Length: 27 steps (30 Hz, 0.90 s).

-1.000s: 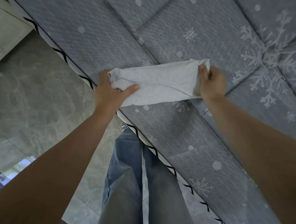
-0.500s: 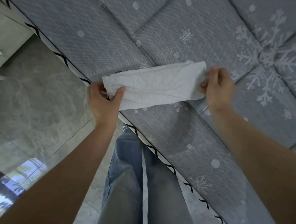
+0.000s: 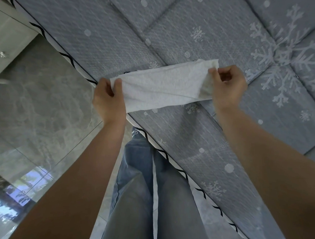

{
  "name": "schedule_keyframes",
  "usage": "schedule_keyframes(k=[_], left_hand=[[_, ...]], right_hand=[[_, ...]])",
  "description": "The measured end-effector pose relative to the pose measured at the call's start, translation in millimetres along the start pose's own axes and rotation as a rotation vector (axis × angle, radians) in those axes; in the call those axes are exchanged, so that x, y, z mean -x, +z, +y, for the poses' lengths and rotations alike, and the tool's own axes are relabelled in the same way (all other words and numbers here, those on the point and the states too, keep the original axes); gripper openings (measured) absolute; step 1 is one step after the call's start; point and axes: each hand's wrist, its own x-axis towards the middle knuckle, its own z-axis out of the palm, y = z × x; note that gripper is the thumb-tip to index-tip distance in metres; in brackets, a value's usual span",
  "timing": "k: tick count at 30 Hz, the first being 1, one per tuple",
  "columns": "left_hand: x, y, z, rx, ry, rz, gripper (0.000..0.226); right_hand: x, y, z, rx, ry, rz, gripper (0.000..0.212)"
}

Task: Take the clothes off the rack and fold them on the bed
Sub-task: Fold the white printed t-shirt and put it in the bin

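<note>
The left hand point(image 3: 109, 96) and right hand point(image 3: 227, 86) each pinched an end of the white cloth point(image 3: 164, 86), stretched above the bed point(image 3: 225, 134) edge, held higher than half a second earlier.

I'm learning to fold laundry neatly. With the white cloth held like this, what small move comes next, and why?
Probably lower it flat onto the bed. The white cloth is stretched between the left hand and right hand, each in a pinching grip at one end, apparently above the cover.
</note>
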Motion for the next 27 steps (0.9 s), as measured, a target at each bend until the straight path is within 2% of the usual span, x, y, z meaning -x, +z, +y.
schedule_keyframes(k=[3,6,13,17,23,25,27], left_hand=[[3,2,7,0.021,0.017,-0.006,0.031],[2,6,5,0.015,0.014,0.042,0.026],[-20,20,-17,-0.013,-0.050,0.025,0.026],[-23,21,-19,-0.201,0.053,-0.049,0.029],[-21,24,-17,-0.428,0.118,-0.115,0.037],[-20,26,-17,-0.573,0.130,-0.130,0.038],[-20,28,-15,-0.655,0.121,-0.078,0.033]], right_hand=[[1,1,3,-0.054,-0.014,-0.050,0.016],[-7,4,9,0.011,-0.031,-0.088,0.014],[-29,28,22,0.121,0.077,-0.034,0.016],[-30,29,27,0.206,-0.020,-0.044,0.020],[-32,22,18,0.516,-0.178,-0.152,0.025],[-30,24,14,0.656,-0.212,-0.128,0.027],[-26,29,14,0.714,-0.241,-0.032,0.027]])
